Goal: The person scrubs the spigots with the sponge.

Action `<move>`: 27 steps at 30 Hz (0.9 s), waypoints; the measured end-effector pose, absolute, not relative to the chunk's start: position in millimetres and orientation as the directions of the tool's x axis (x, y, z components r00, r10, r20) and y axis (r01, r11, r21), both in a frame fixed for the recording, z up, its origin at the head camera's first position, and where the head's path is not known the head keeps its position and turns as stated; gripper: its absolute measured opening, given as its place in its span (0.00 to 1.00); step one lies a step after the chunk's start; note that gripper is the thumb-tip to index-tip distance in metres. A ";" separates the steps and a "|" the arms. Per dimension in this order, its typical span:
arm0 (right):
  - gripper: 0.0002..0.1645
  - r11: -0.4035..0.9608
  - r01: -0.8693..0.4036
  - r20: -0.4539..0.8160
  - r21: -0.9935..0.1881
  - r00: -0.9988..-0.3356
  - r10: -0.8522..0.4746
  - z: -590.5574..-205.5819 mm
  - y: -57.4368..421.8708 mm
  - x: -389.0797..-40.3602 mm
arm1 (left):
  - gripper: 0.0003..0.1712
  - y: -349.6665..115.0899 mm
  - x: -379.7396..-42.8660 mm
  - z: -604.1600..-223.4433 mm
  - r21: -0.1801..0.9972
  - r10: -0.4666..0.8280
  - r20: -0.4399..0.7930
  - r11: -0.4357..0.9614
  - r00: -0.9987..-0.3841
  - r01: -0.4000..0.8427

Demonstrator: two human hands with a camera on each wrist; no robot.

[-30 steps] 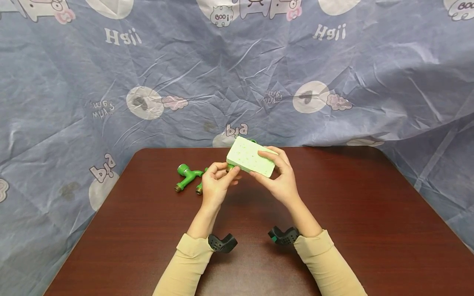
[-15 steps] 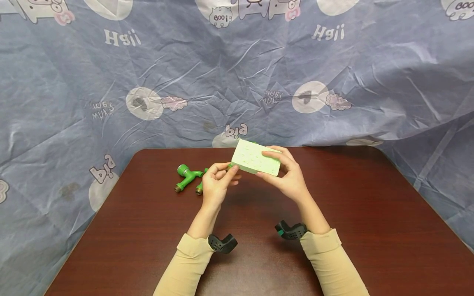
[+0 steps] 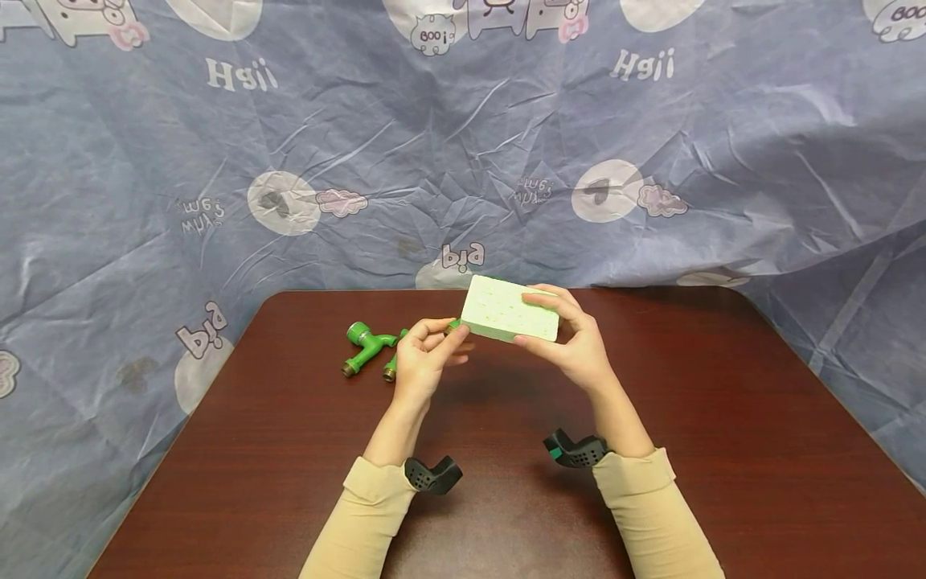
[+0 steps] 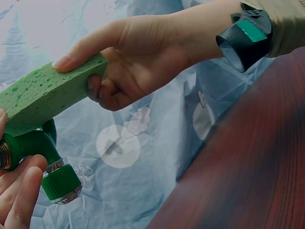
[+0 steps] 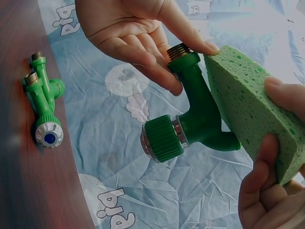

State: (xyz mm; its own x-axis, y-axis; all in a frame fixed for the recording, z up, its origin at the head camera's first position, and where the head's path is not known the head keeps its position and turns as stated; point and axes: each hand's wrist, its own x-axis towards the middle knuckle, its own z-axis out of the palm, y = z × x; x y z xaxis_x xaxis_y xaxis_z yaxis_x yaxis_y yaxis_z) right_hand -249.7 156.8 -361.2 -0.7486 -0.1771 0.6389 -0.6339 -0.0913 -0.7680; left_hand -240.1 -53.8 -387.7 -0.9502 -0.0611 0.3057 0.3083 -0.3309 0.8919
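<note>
My left hand [image 3: 427,354] pinches a green faucet [image 5: 200,109] near its brass threaded end. The thumb of that hand lies at the corner of a light green sponge [image 3: 506,310]. My right hand [image 3: 579,342] grips the other end of the sponge, thumb on one side and fingers on the other. Held up above the table, the sponge lies along the faucet's body and hides most of it from the head view. A ribbed green knob with a silver cap shows below the sponge in the left wrist view, where the faucet [image 4: 35,143] bends.
Two more green faucets lie on the dark red-brown table [image 3: 651,418] left of my hands: one faucet [image 3: 367,347] in plain sight, the other faucet [image 3: 391,367] partly behind my left hand. A printed blue-grey cloth [image 3: 434,161] hangs behind the table.
My right hand has slid the sponge to the right and slightly down along the faucet, and the sponge sits more level. My left hand has stayed almost still.
</note>
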 end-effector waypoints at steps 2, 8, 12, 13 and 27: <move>0.31 -0.123 -0.630 0.642 -0.767 -0.747 -0.174 -360.4 156.8 -249.3 | 0.13 -54.7 -240.2 -387.6 0.892 -0.052 0.306 -0.334 -0.951 0.305; 0.31 -0.243 -0.627 0.664 -0.740 -0.739 -0.117 -355.8 161.5 -247.5 | 0.11 -60.3 -242.4 -387.6 0.881 -0.055 0.279 -0.384 -0.959 0.278; 0.32 -0.264 -0.648 0.681 -0.715 -0.730 -0.054 -353.3 166.8 -248.6 | 0.12 -65.5 -242.7 -386.0 0.874 -0.084 0.250 -0.408 -0.965 0.262; 0.32 -0.263 -0.650 0.681 -0.713 -0.731 -0.039 -353.1 168.1 -249.1 | 0.13 -66.3 -242.7 -385.5 0.875 -0.086 0.246 -0.409 -0.965 0.260; 0.30 0.055 -0.619 0.621 -0.783 -0.775 0.119 -350.8 173.6 -251.2 | 0.17 -68.5 -240.2 -379.9 0.856 -0.052 0.260 -0.450 -0.964 0.255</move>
